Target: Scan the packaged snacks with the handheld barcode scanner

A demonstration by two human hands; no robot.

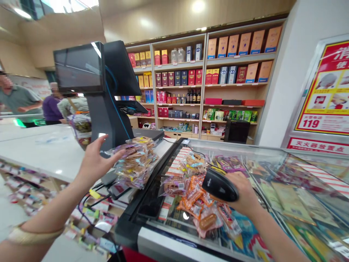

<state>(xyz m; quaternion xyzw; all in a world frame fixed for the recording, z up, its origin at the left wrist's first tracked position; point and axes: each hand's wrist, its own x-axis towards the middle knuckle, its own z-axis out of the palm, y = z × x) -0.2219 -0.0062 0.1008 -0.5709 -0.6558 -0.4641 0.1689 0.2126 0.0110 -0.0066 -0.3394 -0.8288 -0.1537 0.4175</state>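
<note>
My right hand [241,191] is wrapped round a black barcode scanner [220,185], held above a glass-topped case [191,227]. Under and beside the scanner lie orange-wrapped snack packets [193,198], a clear pack with a brown sausage-like snack [208,220] and clear bags of baked-looking snacks [193,162]. My left hand [98,156] has its thumb and fingers spread, at the left edge of a heap of clear-wrapped snacks [139,160] on the counter. Whether its fingertips touch the heap I cannot tell.
A checkout terminal [111,109] with two screens stands behind the heap. A black phone-like slab [150,206] lies on the case's near left corner. Cables run past the counter edge. Shelves of boxes [178,78] line the back wall; people [51,103] stand far left.
</note>
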